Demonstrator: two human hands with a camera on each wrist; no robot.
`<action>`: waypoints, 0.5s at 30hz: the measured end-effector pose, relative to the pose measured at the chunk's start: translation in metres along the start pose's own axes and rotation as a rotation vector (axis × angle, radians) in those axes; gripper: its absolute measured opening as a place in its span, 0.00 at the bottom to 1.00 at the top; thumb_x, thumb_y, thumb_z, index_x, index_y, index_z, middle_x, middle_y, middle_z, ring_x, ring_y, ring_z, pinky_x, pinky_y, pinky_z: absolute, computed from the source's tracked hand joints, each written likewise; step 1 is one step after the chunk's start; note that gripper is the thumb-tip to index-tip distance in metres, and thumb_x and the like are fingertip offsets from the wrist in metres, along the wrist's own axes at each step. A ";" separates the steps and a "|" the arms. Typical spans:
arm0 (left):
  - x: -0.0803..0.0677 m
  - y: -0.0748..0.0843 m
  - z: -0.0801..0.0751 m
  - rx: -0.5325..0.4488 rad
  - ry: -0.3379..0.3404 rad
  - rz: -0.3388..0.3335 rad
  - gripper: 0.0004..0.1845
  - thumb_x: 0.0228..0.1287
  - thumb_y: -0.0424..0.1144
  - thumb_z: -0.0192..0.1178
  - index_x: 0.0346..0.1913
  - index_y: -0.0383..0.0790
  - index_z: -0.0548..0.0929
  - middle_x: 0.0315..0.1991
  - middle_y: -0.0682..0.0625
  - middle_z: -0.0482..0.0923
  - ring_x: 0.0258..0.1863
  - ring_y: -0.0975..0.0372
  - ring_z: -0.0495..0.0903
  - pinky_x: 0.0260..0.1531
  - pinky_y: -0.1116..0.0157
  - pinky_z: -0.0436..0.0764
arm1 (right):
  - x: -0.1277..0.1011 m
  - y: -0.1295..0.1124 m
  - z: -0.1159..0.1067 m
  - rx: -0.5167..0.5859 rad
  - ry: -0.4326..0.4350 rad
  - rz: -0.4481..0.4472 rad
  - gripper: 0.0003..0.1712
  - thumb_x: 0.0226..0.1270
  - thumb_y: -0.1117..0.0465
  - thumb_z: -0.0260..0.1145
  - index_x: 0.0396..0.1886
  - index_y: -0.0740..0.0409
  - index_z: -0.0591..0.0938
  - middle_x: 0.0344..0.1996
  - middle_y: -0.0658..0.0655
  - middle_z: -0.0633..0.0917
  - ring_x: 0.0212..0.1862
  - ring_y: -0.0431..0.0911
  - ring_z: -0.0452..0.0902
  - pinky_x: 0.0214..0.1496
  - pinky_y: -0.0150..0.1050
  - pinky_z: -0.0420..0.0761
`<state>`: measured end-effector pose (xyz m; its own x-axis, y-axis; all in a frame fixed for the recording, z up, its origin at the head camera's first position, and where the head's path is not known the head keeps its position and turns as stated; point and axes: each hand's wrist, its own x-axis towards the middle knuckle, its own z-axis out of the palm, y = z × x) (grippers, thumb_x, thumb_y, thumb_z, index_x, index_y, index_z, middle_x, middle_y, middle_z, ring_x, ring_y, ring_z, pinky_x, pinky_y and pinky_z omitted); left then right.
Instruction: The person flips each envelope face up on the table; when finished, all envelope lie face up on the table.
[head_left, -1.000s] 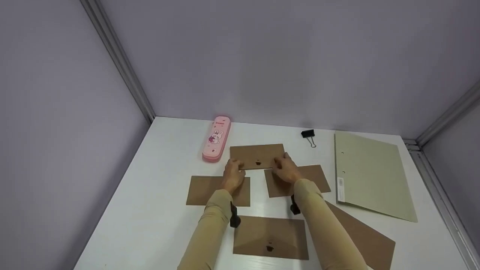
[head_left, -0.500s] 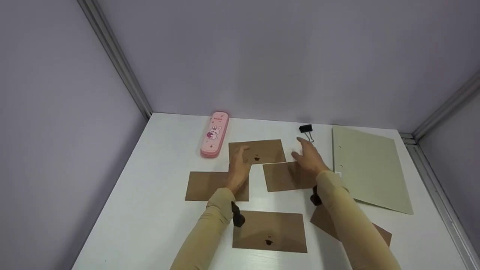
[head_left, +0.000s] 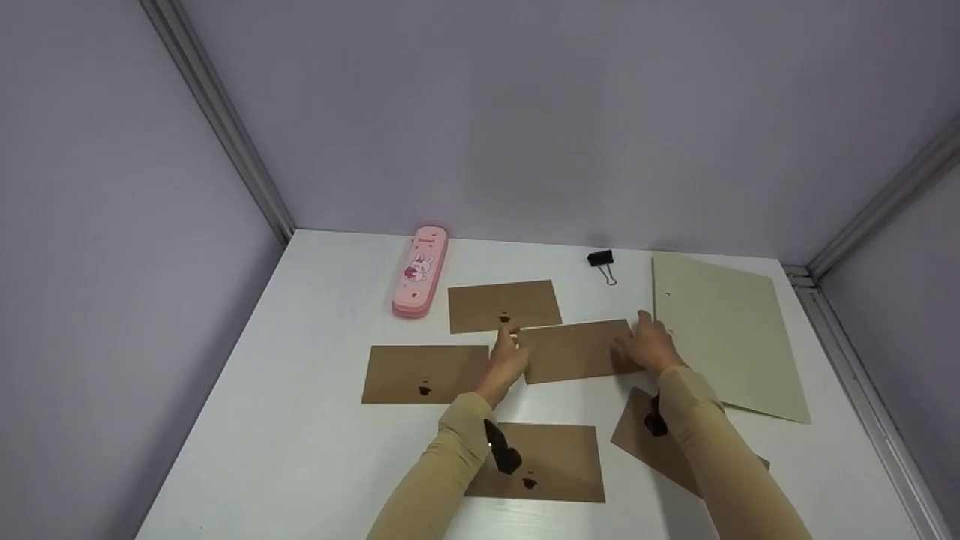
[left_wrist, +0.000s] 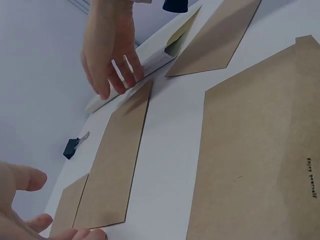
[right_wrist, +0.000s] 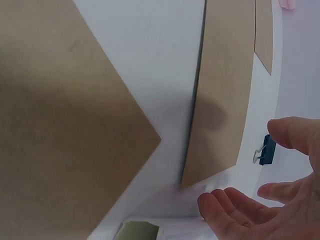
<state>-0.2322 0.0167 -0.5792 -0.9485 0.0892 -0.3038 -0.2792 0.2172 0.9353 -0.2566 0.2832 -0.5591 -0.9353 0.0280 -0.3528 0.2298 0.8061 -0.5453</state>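
Note:
A flat brown kraft-paper rectangle point(head_left: 574, 349) lies on the white table between my hands. At its left end is my left hand point(head_left: 508, 364), fingertips right at the edge; the left wrist view shows that hand's thumb raised off the paper and the fingers loosely extended. Beyond the opposite end, my right hand point(right_wrist: 280, 200) spreads its thumb and fingers with nothing between them. Another brown rectangle point(head_left: 495, 304) adjoins behind, with a small dark print on it. Another printed one point(head_left: 412, 371) lies left of my left hand.
A printed brown rectangle point(head_left: 562, 465) lies in front, partly under my left wrist's camera. A slanted one point(head_left: 637, 442) is below my right forearm. A grey-green file folder point(head_left: 727, 337) lies right, a black binder clip point(head_left: 600, 259) and a pink pencil case point(head_left: 421, 274) at the back.
Both hands have left the back rectangle and come to the ends of the one right of centre. The left hand moved rightward, uncovering the left rectangle's print; the right hand went right and lower.

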 end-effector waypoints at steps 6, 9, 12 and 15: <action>-0.003 -0.002 0.009 -0.036 0.029 0.009 0.34 0.75 0.36 0.52 0.79 0.31 0.57 0.79 0.30 0.61 0.81 0.40 0.61 0.78 0.44 0.66 | 0.001 -0.004 0.011 -0.061 0.000 0.049 0.44 0.80 0.54 0.54 0.79 0.81 0.50 0.72 0.88 0.60 0.74 0.83 0.56 0.77 0.72 0.62; -0.004 -0.002 0.012 -0.062 0.045 -0.009 0.33 0.74 0.34 0.51 0.79 0.32 0.57 0.78 0.31 0.62 0.79 0.41 0.63 0.78 0.45 0.67 | 0.001 -0.005 0.014 -0.076 0.000 0.077 0.43 0.80 0.53 0.51 0.79 0.81 0.51 0.73 0.89 0.57 0.74 0.85 0.53 0.77 0.74 0.59; -0.004 -0.004 0.014 -0.070 0.075 -0.030 0.32 0.73 0.33 0.52 0.78 0.32 0.61 0.76 0.32 0.66 0.77 0.43 0.67 0.75 0.47 0.71 | 0.001 -0.004 0.016 -0.057 0.010 0.109 0.41 0.80 0.53 0.50 0.78 0.81 0.56 0.71 0.88 0.60 0.73 0.84 0.55 0.76 0.74 0.61; -0.005 -0.004 0.014 -0.063 0.085 -0.049 0.33 0.71 0.30 0.51 0.78 0.32 0.62 0.75 0.33 0.68 0.74 0.45 0.71 0.66 0.52 0.77 | 0.001 -0.001 0.018 -0.040 0.025 0.143 0.40 0.78 0.52 0.50 0.75 0.81 0.61 0.69 0.87 0.63 0.71 0.82 0.59 0.75 0.72 0.64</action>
<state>-0.2244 0.0286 -0.5835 -0.9419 -0.0035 -0.3359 -0.3323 0.1572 0.9300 -0.2526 0.2721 -0.5726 -0.9002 0.1584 -0.4057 0.3509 0.8155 -0.4602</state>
